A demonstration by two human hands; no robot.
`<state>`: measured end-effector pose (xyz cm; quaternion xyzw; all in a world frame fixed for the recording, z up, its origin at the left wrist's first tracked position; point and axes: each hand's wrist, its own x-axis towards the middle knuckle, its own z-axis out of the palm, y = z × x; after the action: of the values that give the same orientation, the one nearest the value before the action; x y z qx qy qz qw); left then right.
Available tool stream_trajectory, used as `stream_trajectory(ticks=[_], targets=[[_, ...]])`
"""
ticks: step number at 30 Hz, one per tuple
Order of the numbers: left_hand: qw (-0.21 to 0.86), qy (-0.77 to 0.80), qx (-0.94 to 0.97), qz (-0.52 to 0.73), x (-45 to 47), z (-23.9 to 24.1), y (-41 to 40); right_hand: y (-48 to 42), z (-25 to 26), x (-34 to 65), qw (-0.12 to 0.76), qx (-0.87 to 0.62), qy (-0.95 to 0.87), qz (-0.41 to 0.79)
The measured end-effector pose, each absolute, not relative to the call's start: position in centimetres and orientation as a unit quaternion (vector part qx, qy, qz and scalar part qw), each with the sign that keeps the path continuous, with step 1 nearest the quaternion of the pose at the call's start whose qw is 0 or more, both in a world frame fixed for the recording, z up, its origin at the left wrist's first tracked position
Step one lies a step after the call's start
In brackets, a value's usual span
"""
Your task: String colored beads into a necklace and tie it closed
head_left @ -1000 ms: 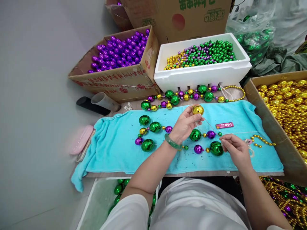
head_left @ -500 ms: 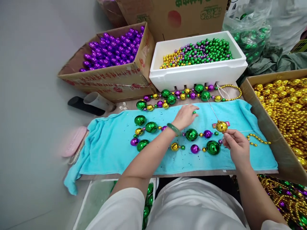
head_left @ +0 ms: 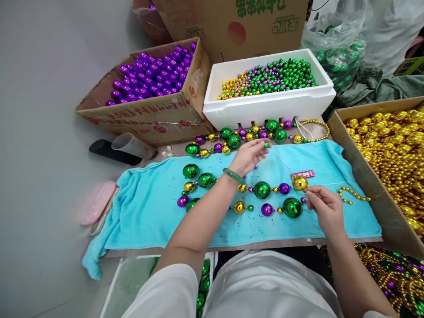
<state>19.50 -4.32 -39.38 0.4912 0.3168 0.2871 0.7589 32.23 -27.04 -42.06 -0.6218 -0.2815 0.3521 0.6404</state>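
Over the turquoise towel (head_left: pixel 145 212), my left hand (head_left: pixel 248 157) pinches a small green bead (head_left: pixel 266 145) at the fingertips. A thin white string (head_left: pixel 281 159) runs taut from there down to a large gold bead (head_left: pixel 300 183). My right hand (head_left: pixel 326 207) has thumb and forefinger closed at the near side of that gold bead. Below my hands lie rows of green, gold and purple beads, among them a big green bead (head_left: pixel 262 190) and another green bead (head_left: pixel 293 207). A pink label (head_left: pixel 306 174) lies behind the gold bead. My left forearm hides part of the rows.
Behind the towel lies a finished-looking bead strand (head_left: pixel 234 141). Farther back stand a carton of purple beads (head_left: pixel 139 117) and a white foam box (head_left: pixel 268 106) of small beads. A carton of gold beads (head_left: pixel 338 126) borders the right. A plastic cup (head_left: pixel 124 143) is at left.
My left hand has drawn back slightly left and closed its fingertips on the small green bead near the string. My right hand still holds the gold bead. The view has shifted a little.
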Motion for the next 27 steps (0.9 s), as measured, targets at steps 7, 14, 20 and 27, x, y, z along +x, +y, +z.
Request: stream_trajectory(ticks=[7, 14, 20, 27], targets=[[0.851, 0.261, 0.344, 0.299, 17.7, -37.8, -5.9, -27.0, -42.6, 31.5, 0.637, -0.612, -0.299, 0.361], [0.862, 0.254, 0.324, 0.297, 17.5, -37.5, -6.7, -27.1, -42.4, 31.2, 0.634, -0.616, -0.305, 0.356], [0.860, 0.257, 0.308, 0.315, 17.4, -37.2, -7.4, -27.2, -42.4, 31.2, 0.623, -0.621, -0.310, 0.360], [0.879, 0.252, 0.264, 0.307, 17.3, -37.3, -7.8, -27.5, -42.8, 31.4, 0.623, -0.622, -0.315, 0.353]])
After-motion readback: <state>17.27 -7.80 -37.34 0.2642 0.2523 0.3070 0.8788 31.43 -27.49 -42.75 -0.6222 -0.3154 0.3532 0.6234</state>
